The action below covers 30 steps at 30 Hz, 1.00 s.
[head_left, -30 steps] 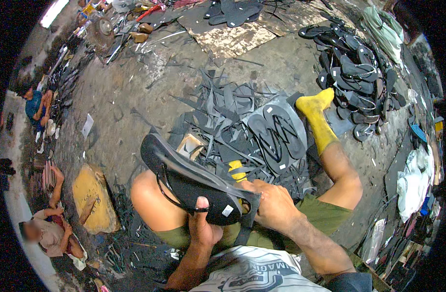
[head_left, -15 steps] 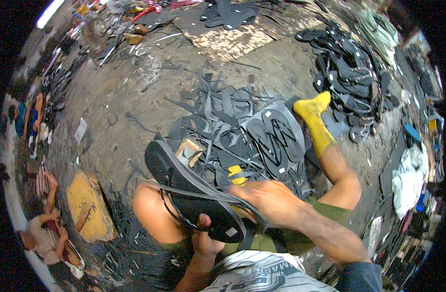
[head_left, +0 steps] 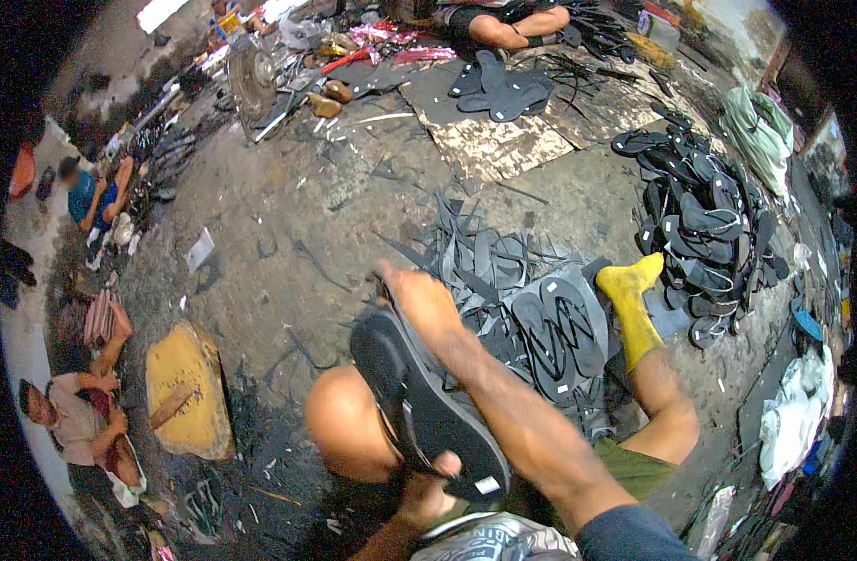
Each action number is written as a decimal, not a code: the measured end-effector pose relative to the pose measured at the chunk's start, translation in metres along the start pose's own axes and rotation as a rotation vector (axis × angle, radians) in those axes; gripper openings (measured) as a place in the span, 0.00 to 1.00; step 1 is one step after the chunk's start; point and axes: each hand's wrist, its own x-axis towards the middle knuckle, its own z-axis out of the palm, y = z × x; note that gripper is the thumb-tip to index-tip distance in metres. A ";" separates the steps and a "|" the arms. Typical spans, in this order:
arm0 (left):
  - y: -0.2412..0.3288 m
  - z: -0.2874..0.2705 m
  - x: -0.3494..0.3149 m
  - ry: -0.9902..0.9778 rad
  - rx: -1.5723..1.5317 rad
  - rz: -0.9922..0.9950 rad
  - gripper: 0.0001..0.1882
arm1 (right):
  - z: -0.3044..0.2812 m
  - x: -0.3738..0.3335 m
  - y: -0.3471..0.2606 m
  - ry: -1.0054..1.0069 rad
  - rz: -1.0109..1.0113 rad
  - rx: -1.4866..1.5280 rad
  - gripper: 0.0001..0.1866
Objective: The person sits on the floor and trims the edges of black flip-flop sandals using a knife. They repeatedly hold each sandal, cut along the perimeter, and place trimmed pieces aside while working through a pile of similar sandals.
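A black flip-flop (head_left: 447,435) lies tilted over my bent left knee, its sole's upper face turned up and a small white label near the end closest to me. My left hand (head_left: 426,497) grips that near end, thumb pressed on top and the other fingers hidden beneath. At the far end my right hand (head_left: 426,304) is closed beside the sole's edge. Its fingertips are partly hidden, and I cannot make out what dark thing is in them. My right forearm crosses above the flip-flop's right side.
Grey offcut strips (head_left: 466,252) and a sheet with sandal shapes (head_left: 559,327) lie ahead. A pile of black flip-flops (head_left: 704,224) is at right, beyond my yellow-socked foot (head_left: 634,276). A yellow block (head_left: 187,393) stands left, near a seated person (head_left: 82,421).
My right hand has moved from the flip-flop's near end to its far end. The long grey strip along its edge no longer shows. The view has shifted, revealing more of the far floor.
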 end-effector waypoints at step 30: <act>0.094 0.051 -0.015 -0.242 1.072 0.346 0.23 | -0.083 -0.203 0.024 -0.326 -0.104 0.059 0.19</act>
